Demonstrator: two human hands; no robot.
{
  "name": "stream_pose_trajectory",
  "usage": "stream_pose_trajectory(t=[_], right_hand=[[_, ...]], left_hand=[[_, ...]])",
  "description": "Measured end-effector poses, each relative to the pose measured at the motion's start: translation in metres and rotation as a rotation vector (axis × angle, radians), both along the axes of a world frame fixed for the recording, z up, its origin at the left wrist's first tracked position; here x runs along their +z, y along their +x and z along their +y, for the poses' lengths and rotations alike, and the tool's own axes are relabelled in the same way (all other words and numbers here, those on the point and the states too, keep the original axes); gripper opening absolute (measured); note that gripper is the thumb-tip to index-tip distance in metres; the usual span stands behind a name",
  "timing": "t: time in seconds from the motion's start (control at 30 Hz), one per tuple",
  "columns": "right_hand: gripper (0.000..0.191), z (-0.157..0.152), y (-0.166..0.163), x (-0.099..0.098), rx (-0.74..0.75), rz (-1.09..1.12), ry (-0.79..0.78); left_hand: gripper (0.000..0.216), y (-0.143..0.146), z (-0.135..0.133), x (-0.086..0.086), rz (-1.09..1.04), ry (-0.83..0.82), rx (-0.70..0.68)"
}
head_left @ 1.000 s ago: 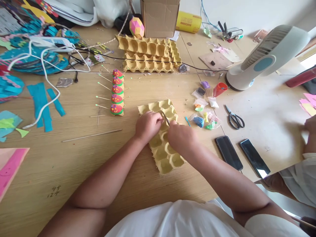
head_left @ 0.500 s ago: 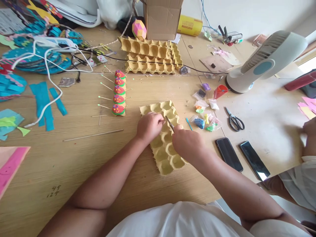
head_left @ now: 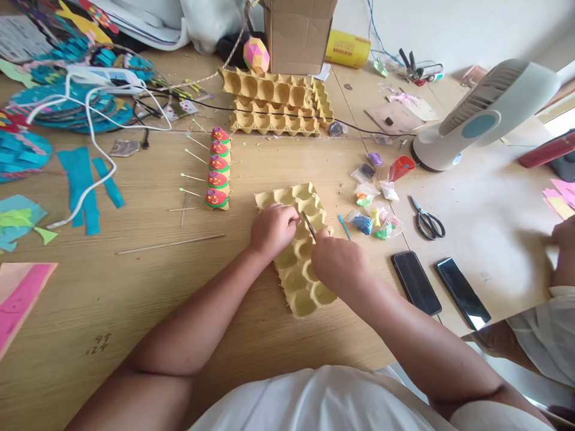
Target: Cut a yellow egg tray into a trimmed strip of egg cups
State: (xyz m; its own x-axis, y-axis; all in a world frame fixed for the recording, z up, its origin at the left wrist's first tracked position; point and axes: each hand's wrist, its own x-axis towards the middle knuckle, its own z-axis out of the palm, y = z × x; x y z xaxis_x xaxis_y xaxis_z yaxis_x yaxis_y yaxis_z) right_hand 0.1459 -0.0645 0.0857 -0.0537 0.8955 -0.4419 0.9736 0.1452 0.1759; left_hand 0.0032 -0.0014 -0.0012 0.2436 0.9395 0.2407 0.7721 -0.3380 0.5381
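A yellow egg carton [head_left: 287, 257] lies on the wooden table in front of me, its cups facing up. My left hand [head_left: 275, 228] is closed on the carton near its upper middle, fingers curled and pinching a cup ridge. My right hand [head_left: 339, 258] is wrapped round what look like scissors [head_left: 309, 226]; the handles are hidden inside my fist. Their dark, narrow blades point up and left over the carton's middle cups, close to my left fingertips.
A row of painted caterpillar heads [head_left: 218, 170] on carton cups stands behind left. More egg cartons [head_left: 274, 124] are stacked at the back. To the right lie black-handled scissors [head_left: 430, 224], two phones [head_left: 417, 281], clay bags [head_left: 363, 223] and a fan [head_left: 476, 114]. Another person's arm [head_left: 565, 251] rests far right.
The whole view has shifted very slightly. Both hands keep almost the same places on the carton, and the blades have barely moved.
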Motion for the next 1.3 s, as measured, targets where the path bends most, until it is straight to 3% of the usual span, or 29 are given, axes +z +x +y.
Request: stream_pose_trajectory(t=[0.17,0.33,0.47,0.6,0.93,1.3], right_hand=[[0.029,0.009,-0.003,-0.001,0.024,-0.001,-0.015],[0.029,-0.014,0.021,0.006,0.081,-0.006,0.047],[0.028,-0.029,0.042,0.015,0.033,0.082,0.064],[0.037,-0.029,0.047,0.008,-0.017,0.205,0.117],[0.052,-0.035,0.053,-0.012,0.044,0.445,0.141],[0.053,-0.044,0.048,-0.016,0.058,0.306,0.232]], left_hand=[[0.014,0.0,0.0,0.001,0.008,-0.009,0.003],[0.015,0.0,0.0,0.001,-0.012,-0.007,0.002],[0.015,0.0,0.0,0.0,-0.037,-0.009,0.003],[0.014,0.0,0.0,0.0,-0.033,-0.016,0.001],[0.015,0.001,-0.002,0.005,-0.016,-0.016,0.002],[0.015,0.001,-0.002,0.003,-0.021,0.007,0.014]])
